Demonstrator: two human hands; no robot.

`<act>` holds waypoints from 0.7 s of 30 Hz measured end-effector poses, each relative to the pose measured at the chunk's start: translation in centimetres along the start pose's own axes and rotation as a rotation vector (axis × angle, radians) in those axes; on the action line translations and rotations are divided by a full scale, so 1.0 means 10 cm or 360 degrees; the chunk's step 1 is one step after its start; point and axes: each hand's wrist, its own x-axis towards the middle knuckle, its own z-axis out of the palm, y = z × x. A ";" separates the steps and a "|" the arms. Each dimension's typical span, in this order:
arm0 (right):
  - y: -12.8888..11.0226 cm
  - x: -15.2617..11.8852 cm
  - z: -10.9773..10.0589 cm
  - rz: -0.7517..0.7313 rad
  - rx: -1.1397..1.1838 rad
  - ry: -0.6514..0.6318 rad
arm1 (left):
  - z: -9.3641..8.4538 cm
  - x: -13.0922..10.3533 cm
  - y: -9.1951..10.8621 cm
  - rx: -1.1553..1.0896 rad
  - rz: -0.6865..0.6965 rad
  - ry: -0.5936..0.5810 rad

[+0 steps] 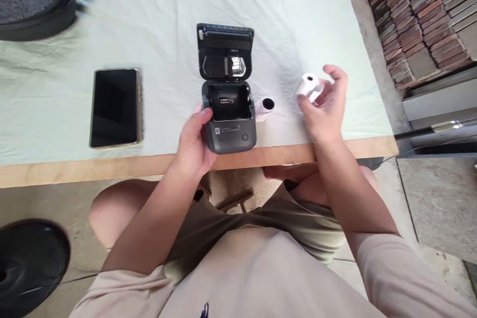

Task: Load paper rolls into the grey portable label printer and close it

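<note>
My left hand grips a dark grey label printer by its left side, thumb on the rim, near the table's front edge. The printer's lid is flipped up, and its compartment holds no roll. To the right, my right hand holds a small white paper roll between thumb and fingers, with a loose strip of paper curling toward the palm. Between the printer and that hand lies a second white roll with a dark core, close against the printer's right side.
A tablet or large phone with a dark screen lies at the left on the pale tablecloth. A black case stands at the far left corner. The wooden table edge runs before me. A round black object is on the floor; bricks are stacked at right.
</note>
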 end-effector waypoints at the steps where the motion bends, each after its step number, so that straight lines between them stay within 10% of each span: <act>1: -0.11 0.00 -0.02 -0.0058 0.0075 0.0043 | 0.00 0.00 -0.01 -0.0009 0.0000 -0.0016; 8: -1.11 -0.17 0.14 -0.0661 0.0035 -0.0218 | -0.02 -0.03 -0.06 0.0047 0.0024 -0.0102; 21: -1.15 -0.28 0.25 -0.1175 -0.0300 -0.0357 | -0.10 -0.01 -0.07 0.0040 -0.0015 -0.0166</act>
